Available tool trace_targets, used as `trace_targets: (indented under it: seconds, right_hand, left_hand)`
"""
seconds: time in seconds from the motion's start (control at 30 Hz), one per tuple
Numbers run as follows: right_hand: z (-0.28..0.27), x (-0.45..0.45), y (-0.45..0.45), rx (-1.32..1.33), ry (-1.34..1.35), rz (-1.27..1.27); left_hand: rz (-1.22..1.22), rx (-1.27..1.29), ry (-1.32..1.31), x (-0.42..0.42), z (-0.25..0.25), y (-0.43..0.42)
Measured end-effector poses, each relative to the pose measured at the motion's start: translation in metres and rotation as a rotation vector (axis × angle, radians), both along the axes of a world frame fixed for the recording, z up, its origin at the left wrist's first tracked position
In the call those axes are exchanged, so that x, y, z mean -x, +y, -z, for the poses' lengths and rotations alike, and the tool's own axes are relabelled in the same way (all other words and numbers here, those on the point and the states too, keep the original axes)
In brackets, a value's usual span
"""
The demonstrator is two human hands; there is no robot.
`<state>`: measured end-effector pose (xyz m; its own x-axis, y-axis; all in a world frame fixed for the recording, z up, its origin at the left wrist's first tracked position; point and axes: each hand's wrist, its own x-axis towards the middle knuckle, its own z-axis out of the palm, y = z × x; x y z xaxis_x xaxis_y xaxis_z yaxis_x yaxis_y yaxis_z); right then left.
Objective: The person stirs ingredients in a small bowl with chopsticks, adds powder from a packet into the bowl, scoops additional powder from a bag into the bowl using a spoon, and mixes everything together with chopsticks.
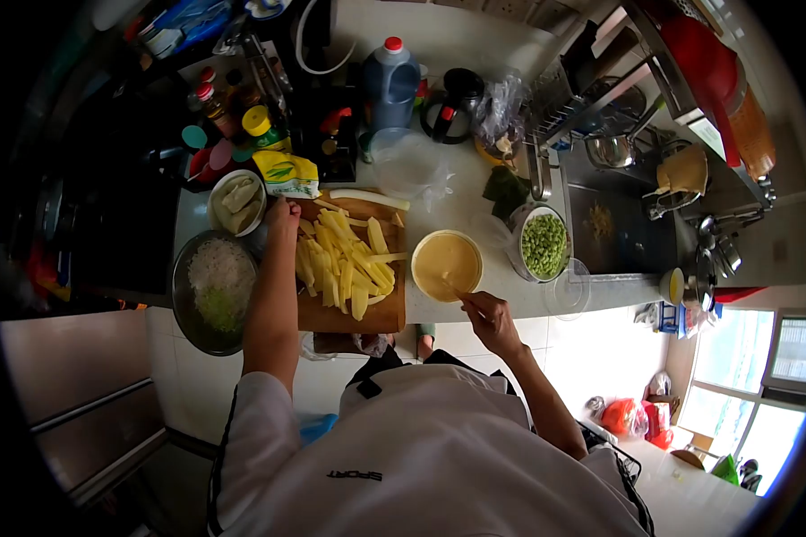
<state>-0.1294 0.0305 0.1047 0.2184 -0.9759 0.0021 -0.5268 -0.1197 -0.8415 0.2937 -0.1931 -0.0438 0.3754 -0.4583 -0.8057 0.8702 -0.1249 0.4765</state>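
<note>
A person's right hand [490,320] is closed on a thin, light brown stick [457,292], with the thumb and fingers pinched tight around its top end. The other end of the stick dips into smooth, tan, runny batter [443,259] inside a round, pale bowl [480,264]. This bowl sits on the light-coloured counter [501,307], near its front edge and just right of a flat, brown wooden cutting board [394,315]. The left hand [284,215] is at the far left corner of the board, with its fingers bent and close together. It is right by the bottom edge of a yellow and white plastic bag [288,174], but one cannot tell if the fingers hold the bag or only come near it. The left arm reaches past a big, round, shiny metal bowl [186,313] with white and light green bits in it. A smaller, round, white bowl [261,215] with pale chunks is just left of the left hand. On the board lies a messy pile of long, yellow strips [345,259]. Over to the right, a round, white tub [521,262] full of little green pieces [544,246] stands beside the sink [622,259].
</note>
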Motion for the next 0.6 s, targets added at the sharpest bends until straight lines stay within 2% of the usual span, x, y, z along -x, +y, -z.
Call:
trace_targets:
  seconds: [0.03, 0.07, 0.17, 0.27, 0.3, 0.37, 0.43, 0.5, 0.6]
  right_hand:
    - [0.001, -0.003, 0.001, -0.049, -0.052, 0.018]
    - [0.003, -0.003, -0.006, 0.069, -0.057, -0.011]
    - [0.008, 0.008, -0.019, 0.18, 0.007, 0.11]
    - [0.01, 0.009, -0.008, -0.026, -0.02, 0.083]
    - [0.01, 0.008, -0.007, -0.076, -0.055, 0.061]
    - [0.024, 0.014, -0.014, -0.041, -0.237, 0.232]
    - [0.043, 0.024, -0.015, 0.011, -0.314, 0.331]
    - [0.047, 0.031, -0.006, -0.254, -0.499, 0.352]
    - [0.038, 0.047, -0.009, -0.242, -0.618, 0.456]
  left_hand:
    - [0.011, -0.008, -0.016, 0.002, -0.003, 0.002]
    - [0.024, -0.016, -0.034, 0.003, -0.006, 0.005]
    - [0.121, 0.011, -0.103, -0.004, 0.003, 0.011]
    - [0.254, 0.041, -0.276, 0.004, -0.008, 0.028]
    - [0.272, 0.121, -0.272, 0.008, -0.01, 0.033]
    - [0.308, 0.276, -0.263, 0.013, -0.015, 0.045]
    - [0.33, 0.318, -0.303, 0.039, -0.061, 0.064]
    - [0.315, 0.377, -0.332, 0.047, -0.073, 0.075]
    - [0.265, 0.441, -0.285, 0.054, -0.075, 0.088]
